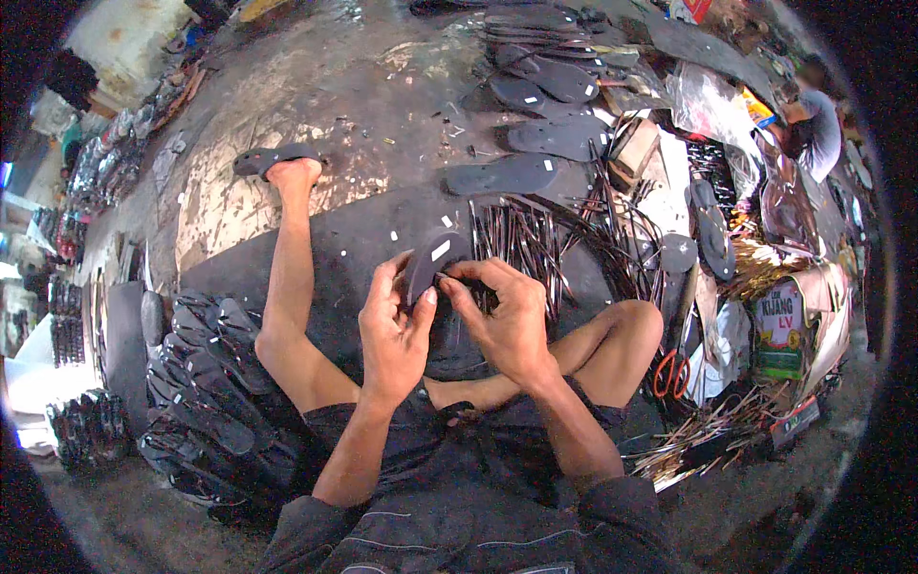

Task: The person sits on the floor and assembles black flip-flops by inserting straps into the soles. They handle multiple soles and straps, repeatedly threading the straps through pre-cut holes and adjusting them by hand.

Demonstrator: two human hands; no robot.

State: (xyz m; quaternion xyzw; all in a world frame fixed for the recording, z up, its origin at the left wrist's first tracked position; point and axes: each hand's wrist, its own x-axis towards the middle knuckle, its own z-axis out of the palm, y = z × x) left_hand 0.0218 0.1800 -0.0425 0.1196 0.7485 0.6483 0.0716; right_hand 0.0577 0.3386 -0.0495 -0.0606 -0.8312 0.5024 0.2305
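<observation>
In front of me, above my lap, my left hand (392, 335) grips a dark sandal sole (426, 270) between thumb and fingers. The sole is tilted up, and a small white sticker (440, 251) shows on it. Thumb and forefinger of my right hand (509, 320) are pinched together close to the sole's right edge. Whatever lies between those fingertips is dark and too small to make out. Just beyond my right hand, a bundle of shiny dark strips (516, 239) lies on the black mat (354, 249).
More dark soles (502, 176) lie in a row ahead. A heap of sandals (215, 383) sits to my left. Orange-handled scissors (671, 373), thin offcuts (708, 440) and a printed bag (782, 325) are at my right. Another person (818, 129) sits at far right.
</observation>
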